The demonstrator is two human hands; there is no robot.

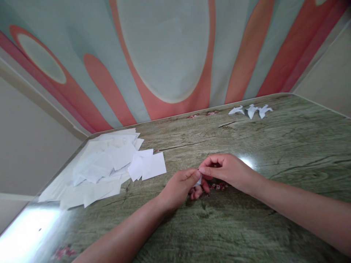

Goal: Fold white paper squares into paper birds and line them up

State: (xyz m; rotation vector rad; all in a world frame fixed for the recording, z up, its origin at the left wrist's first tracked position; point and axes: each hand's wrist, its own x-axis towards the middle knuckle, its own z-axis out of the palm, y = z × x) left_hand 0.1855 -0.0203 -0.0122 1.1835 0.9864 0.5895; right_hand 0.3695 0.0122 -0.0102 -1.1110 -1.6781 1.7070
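Note:
Just above the table, a small folded piece of white paper [198, 180] is pinched between my two hands, and most of it is hidden by the fingers. My left hand [182, 184] grips it from the left, thumb on top and fingers curled below. My right hand [223, 168] pinches its upper edge with thumb and forefinger. The fingertips of both hands meet there. Farther back on the right stand three folded white paper birds [251, 111], close together in a row.
A spread heap of white paper sheets [95, 164] covers the table's left side, with several small squares [154, 166] at its right end. The wood-patterned table [287, 153] meets a red and grey patterned cloth [164, 54] at the back. Pale walls stand on both sides.

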